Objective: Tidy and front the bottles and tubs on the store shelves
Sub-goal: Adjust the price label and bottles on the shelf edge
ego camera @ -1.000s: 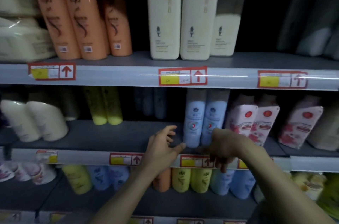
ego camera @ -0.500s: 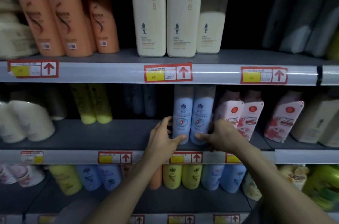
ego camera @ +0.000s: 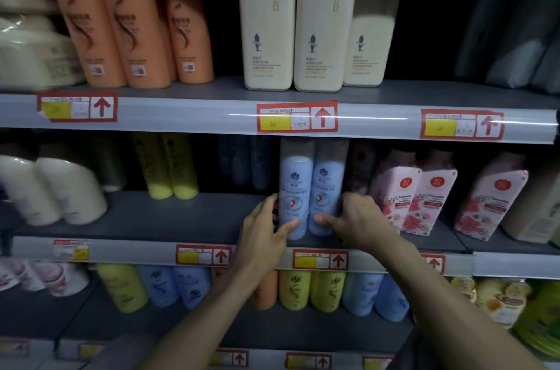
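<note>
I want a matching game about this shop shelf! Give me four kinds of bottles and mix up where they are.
Things:
1. orange bottles
2. cream bottles
3. light blue bottles
4. pink flowery bottles

Places:
A. top shelf, middle
B. middle shelf, between the left hand and right hand
C. top shelf, left
D. middle shelf, just right of the right hand

Pairs: 1-C, 2-A, 3-B, 4-D
</note>
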Demonstrator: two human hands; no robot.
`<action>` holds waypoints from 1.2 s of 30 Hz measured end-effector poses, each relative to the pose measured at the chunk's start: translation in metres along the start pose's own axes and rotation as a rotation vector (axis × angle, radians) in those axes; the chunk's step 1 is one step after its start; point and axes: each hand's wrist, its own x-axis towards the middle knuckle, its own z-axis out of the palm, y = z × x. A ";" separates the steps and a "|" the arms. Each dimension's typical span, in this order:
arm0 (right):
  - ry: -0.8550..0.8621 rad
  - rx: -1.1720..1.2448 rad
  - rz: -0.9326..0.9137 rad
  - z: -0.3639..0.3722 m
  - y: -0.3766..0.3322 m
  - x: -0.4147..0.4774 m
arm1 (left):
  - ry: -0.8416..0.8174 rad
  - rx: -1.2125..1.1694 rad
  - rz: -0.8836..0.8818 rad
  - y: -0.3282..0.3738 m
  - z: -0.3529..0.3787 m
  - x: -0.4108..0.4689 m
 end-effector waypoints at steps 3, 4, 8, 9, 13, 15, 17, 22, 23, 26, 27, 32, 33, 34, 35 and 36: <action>-0.026 0.036 -0.031 0.011 -0.019 0.005 | 0.028 0.052 -0.011 -0.010 -0.015 0.000; -0.032 0.041 -0.033 0.015 -0.026 0.005 | 0.043 0.061 -0.009 -0.014 -0.019 0.001; -0.019 0.053 -0.049 0.034 -0.055 0.012 | 0.093 0.101 -0.032 -0.029 -0.040 0.003; -0.022 0.064 -0.050 0.039 -0.063 0.014 | 0.101 0.113 -0.048 -0.034 -0.046 0.003; -0.038 0.090 -0.053 0.057 -0.090 0.022 | 0.151 0.146 -0.082 -0.049 -0.067 0.009; -0.040 0.111 -0.037 0.064 -0.101 0.027 | 0.170 0.158 -0.092 -0.055 -0.075 0.015; -0.042 0.136 -0.012 0.070 -0.110 0.032 | 0.178 0.175 -0.123 -0.062 -0.079 0.023; -0.001 0.195 -0.001 0.091 -0.117 0.053 | 0.183 0.210 -0.163 -0.076 -0.081 0.040; 0.006 0.209 0.003 0.093 -0.119 0.056 | 0.177 0.224 -0.163 -0.078 -0.082 0.043; 0.027 0.231 0.024 0.094 -0.127 0.060 | 0.171 0.233 -0.187 -0.087 -0.084 0.053; 0.028 0.222 0.029 0.095 -0.128 0.062 | 0.181 0.226 -0.198 -0.090 -0.085 0.057; 0.067 0.199 0.013 0.102 -0.133 0.070 | 0.215 0.174 -0.240 -0.094 -0.089 0.068; 0.079 0.205 0.010 0.103 -0.134 0.070 | 0.213 0.170 -0.249 -0.094 -0.089 0.069; 0.088 0.208 0.008 0.104 -0.135 0.071 | 0.207 0.170 -0.262 -0.095 -0.089 0.070; 0.097 0.210 0.007 0.106 -0.135 0.072 | 0.200 0.177 -0.276 -0.095 -0.089 0.071; 0.102 0.209 0.008 0.106 -0.136 0.073 | 0.193 0.189 -0.285 -0.096 -0.089 0.072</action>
